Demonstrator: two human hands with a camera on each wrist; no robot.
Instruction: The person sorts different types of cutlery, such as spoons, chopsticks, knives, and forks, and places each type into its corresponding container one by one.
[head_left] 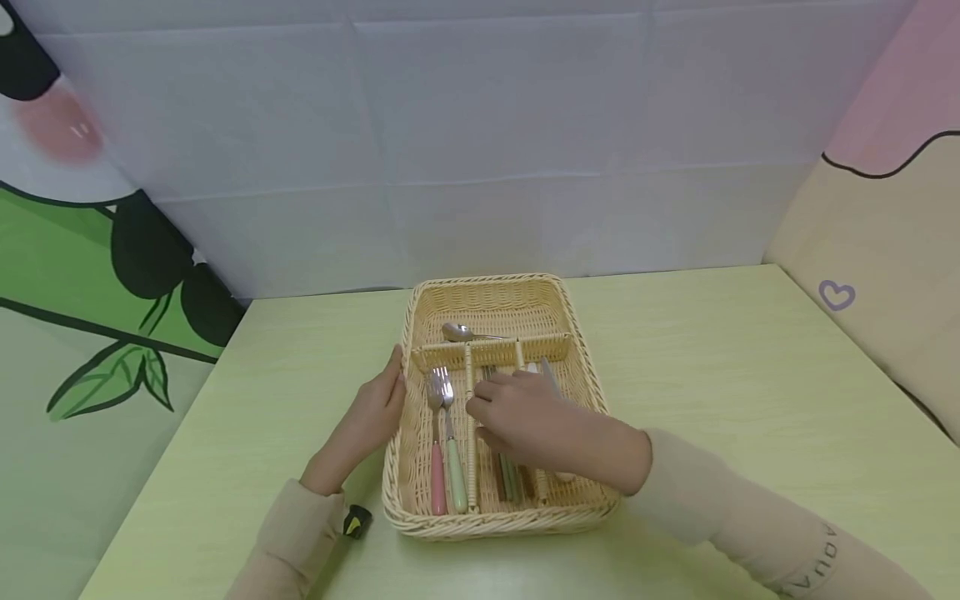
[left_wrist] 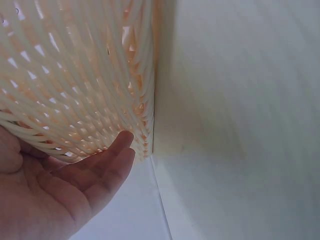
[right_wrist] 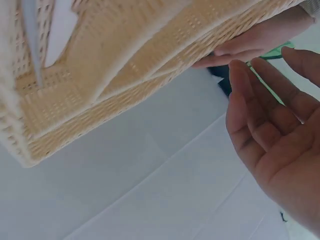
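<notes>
A woven wicker cutlery basket [head_left: 502,525] with several compartments sits on the table. My left hand [head_left: 377,408] lies along its left side; in the left wrist view, its extended fingers [left_wrist: 112,160] rest against the woven wall. Over the middle compartment hovers my right hand [head_left: 525,417], its fingers loosely bent; the right wrist view shows nothing in its palm. Chopsticks [head_left: 510,483] lie partly hidden beneath it. In the left compartment are a pink-handled fork [head_left: 438,475] and a green-handled fork [head_left: 455,475]. The back compartment holds a spoon [head_left: 459,332]. Knives [right_wrist: 60,30] lie in the right one.
The pale green table [head_left: 720,375] extends on both sides of the basket. Behind it stands a light grey wall covering [head_left: 495,108], with cartoon-printed panels [head_left: 892,233] at the sides. A dark strap piece [head_left: 357,522] is at the left wrist.
</notes>
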